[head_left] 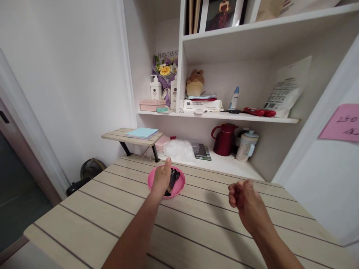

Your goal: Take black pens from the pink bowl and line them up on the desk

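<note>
Nearest, the slatted table (84,209) spreads under both forearms, its dark grooves running crosswise. Above its right part is the right hand (248,203), well apart from the plate, fingers curled loosely in toward the palm and thumb lying uppermost; nothing shows in its grasp. A little farther off, the left hand (162,178) reaches over the pink plate (180,184), thumb pointing up and away. Its fingers are hidden behind the back of the hand, so I cannot tell how far they are open, or whether they grip the pens, the plate or neither.

Just right of that hand, a bundle of dark pens (173,181) lies inside the plate, side by side. Their long axis runs away from the person, the far ends slanting somewhat to the right; which ends are the tips is too small to tell.

Beyond the plate, to the left, a small raised stand (116,134) bears light blue paper (142,132). Behind the table are a crumpled white plastic bag (179,149), a dark red jug (224,140) with its handle to the left, and a pale lidded cup (246,145) near the jug.
</note>
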`<state>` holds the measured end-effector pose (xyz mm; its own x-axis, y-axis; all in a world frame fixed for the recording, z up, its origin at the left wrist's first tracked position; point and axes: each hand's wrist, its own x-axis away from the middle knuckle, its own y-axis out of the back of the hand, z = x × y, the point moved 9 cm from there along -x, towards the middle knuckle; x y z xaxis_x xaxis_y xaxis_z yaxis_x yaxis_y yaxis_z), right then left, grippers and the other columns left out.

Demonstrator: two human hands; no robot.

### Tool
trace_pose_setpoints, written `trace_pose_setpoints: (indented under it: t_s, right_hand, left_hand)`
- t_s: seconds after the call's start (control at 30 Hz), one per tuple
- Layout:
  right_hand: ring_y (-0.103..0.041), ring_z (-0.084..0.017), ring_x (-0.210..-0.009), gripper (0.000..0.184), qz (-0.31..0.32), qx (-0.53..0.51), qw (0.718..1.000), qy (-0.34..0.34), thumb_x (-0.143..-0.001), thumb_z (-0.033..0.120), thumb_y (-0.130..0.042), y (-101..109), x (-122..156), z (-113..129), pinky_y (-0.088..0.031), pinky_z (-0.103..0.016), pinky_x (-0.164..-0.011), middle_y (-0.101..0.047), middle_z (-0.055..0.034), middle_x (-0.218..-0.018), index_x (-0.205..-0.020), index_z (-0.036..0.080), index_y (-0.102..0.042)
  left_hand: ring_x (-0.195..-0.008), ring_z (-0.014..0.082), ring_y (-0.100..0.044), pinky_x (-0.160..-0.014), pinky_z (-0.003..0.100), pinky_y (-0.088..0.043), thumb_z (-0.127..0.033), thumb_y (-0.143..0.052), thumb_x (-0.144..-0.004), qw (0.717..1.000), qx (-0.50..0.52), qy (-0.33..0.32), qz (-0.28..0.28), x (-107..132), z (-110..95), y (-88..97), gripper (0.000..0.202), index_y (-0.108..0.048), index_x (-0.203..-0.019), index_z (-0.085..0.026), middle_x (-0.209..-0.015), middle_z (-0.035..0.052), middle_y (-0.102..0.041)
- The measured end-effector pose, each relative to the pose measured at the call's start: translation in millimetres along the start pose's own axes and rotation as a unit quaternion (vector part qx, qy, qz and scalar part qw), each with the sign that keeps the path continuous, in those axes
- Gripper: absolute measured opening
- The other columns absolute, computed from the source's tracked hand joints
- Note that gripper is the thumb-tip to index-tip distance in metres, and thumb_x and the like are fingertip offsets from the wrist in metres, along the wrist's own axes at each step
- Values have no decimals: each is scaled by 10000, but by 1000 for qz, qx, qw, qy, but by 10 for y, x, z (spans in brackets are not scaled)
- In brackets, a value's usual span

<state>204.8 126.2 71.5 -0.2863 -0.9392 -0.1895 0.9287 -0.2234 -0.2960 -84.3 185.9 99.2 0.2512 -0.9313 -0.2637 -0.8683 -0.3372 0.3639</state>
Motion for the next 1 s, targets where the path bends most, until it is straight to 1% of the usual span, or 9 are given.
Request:
trace_pose_setpoints:
  t_s: [0.1, 0.2, 0.27, 0.37, 0.5, 0.63, 0.73, 0.8, 1.0]
  right_hand:
    - [-408, -104, -411, 426, 79, 131, 986, -63, -770, 591, -421, -90, 229, -285, -310, -234, -413, -489, 15, -459, -609, 200, -474]
    - [-380, -95, -365, 390, 167, 228, 950, -131, -734, 562, -491, -189, 512, -759, -265, -225, -388, -444, 45, -409, -582, 206, -440]
    - [-347, -85, -362, 378, 197, 259, 937, -128, -735, 542, -495, -231, 637, -1003, -245, -223, -394, -406, 64, -397, -578, 214, -392]
    - [-347, -93, -430, 374, 199, 326, 921, -80, -762, 522, -462, -232, 690, -1193, -283, -234, -457, -407, 58, -420, -574, 213, -368]
    - [-343, -104, -491, 381, 176, 381, 907, -29, -758, 524, -460, -178, 663, -1193, -288, -244, -494, -399, 49, -483, -566, 212, -358]
    - [-346, -111, -497, 382, 179, 375, 909, -30, -772, 534, -430, -162, 680, -1159, -294, -245, -500, -401, 43, -488, -573, 213, -371]
    - [-355, -112, -485, 395, 175, 371, 911, -36, -773, 550, -421, -150, 693, -1160, -297, -246, -498, -411, 43, -478, -570, 214, -380]
    - [-363, -111, -472, 405, 169, 367, 914, -38, -770, 560, -423, -140, 693, -1163, -297, -246, -494, -414, 45, -464, -564, 215, -374]
    - [-405, -111, -430, 407, 156, 325, 931, -55, -753, 572, -446, -103, 676, -1168, -315, -247, -476, -462, 42, -425, -567, 211, -424]
  left_hand:
    - [-492, 142, -461, -475, 246, -296, -592, -292, -781, 999, -36, -30, -9, -32, 42, 161, 510, -429, -482, -202, -441, 1, -451]
    - [-644, 160, -555, -549, 235, -351, -530, -445, -735, 981, -190, -25, 14, -109, 182, 172, 366, -563, -657, -192, -639, 19, -606]
    - [-776, 188, -586, -631, 249, -387, -466, -517, -703, 952, -300, -5, 55, -166, 323, 79, 292, -599, -775, -195, -797, 50, -652]
    - [-933, 250, -575, -737, 297, -407, -371, -585, -660, 928, -363, 26, 85, -238, 511, -61, 290, -606, -865, -168, -957, 128, -644]
    - [-1011, 306, -551, -776, 336, -420, -265, -699, -533, 916, -381, 69, 105, -302, 720, -196, 415, -604, -915, -133, -1034, 190, -621]
    - [-949, 320, -582, -728, 328, -448, -242, -792, -365, 912, -376, 89, 135, -335, 837, -250, 497, -623, -821, -145, -993, 180, -646]
    - [-911, 295, -599, -719, 298, -449, -257, -815, -327, 917, -364, 90, 139, -347, 852, -224, 470, -616, -742, -166, -960, 156, -662]
    - [-920, 283, -595, -723, 284, -441, -268, -813, -363, 922, -355, 88, 128, -351, 844, -185, 461, -606, -760, -155, -953, 156, -660]
    - [-928, 268, -581, -724, 285, -429, -255, -667, -636, 935, -326, 86, 112, -322, 801, -117, 272, -590, -842, -95, -953, 167, -631]
